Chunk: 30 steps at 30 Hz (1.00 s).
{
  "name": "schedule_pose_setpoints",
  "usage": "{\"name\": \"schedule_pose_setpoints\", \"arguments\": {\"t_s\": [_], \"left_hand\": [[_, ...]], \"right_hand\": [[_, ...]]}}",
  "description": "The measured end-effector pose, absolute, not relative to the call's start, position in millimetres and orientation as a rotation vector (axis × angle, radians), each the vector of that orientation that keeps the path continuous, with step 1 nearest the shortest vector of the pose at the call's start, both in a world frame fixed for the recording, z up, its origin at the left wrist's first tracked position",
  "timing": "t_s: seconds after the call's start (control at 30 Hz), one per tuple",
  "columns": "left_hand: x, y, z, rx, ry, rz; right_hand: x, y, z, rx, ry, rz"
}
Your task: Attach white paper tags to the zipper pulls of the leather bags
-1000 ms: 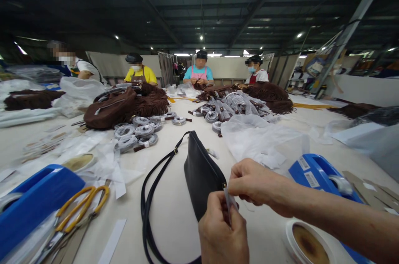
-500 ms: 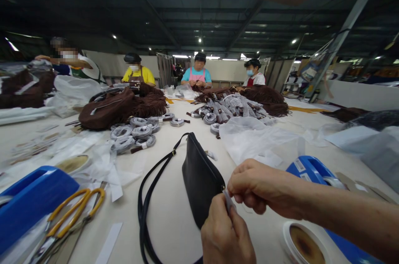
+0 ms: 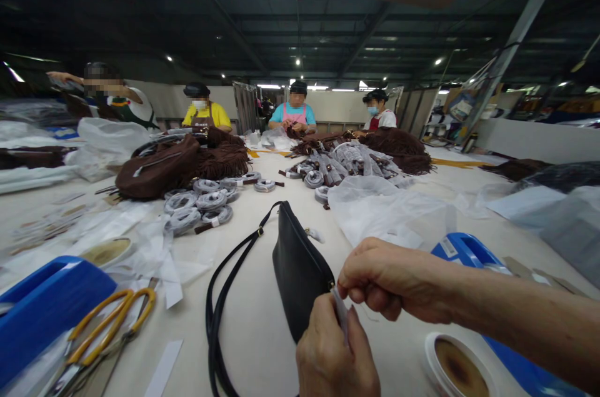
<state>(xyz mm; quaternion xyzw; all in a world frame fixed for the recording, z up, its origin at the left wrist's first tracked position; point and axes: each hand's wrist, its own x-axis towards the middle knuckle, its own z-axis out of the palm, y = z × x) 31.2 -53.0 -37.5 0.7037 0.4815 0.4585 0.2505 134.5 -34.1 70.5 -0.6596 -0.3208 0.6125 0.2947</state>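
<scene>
A small black bag (image 3: 300,272) with a long black strap (image 3: 220,297) lies on the white table (image 3: 262,328) in front of me. My left hand (image 3: 335,356) and my right hand (image 3: 389,278) meet at the bag's near right corner. Both pinch a small whitish strip (image 3: 340,312) at the zipper end; the fingers of both hands are closed on it. My right forearm comes in from the lower right.
Yellow-handled scissors (image 3: 105,328) and a blue tape dispenser (image 3: 44,309) lie at the left, another blue dispenser (image 3: 473,253) and a tape roll (image 3: 462,369) at the right. Brown fringed bags (image 3: 182,162), wrapped straps (image 3: 201,203) and plastic sheets (image 3: 389,206) fill the table. Several other people work at the far end.
My hands have stayed at the bag's corner, working the strip slightly. The view has shifted a little. The person at far left has raised an arm.
</scene>
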Motion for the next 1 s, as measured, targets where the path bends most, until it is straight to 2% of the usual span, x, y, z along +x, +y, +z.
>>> {"name": "schedule_pose_setpoints", "arguments": {"t_s": [0.3, 0.43, 0.5, 0.6, 0.73, 1.0], "left_hand": [[15.7, -45.4, -21.1, 1.099, 1.026, 1.051], [6.2, -39.7, -15.2, 0.851, 0.852, 0.933], [2.6, -37.5, -13.6, 0.785, 0.795, 0.873], [1.3, -36.9, -12.0, 0.724, 0.767, 0.855], [5.7, -40.6, -11.4, 0.666, 0.801, 0.946], [11.3, -42.7, -20.2, 0.765, 0.833, 1.045]], "right_hand": [[132.5, -40.9, 60.8, -1.664, -0.989, 1.559], [132.0, -46.9, 46.0, -1.633, -1.318, 1.283], [133.6, -48.2, 37.1, -1.586, -1.453, 1.089], [138.0, -46.3, 24.4, -1.445, -1.523, 0.977], [143.9, -39.8, 13.8, -1.311, -1.573, 0.957], [139.5, -38.0, 15.1, -1.319, -1.523, 1.008]]}}
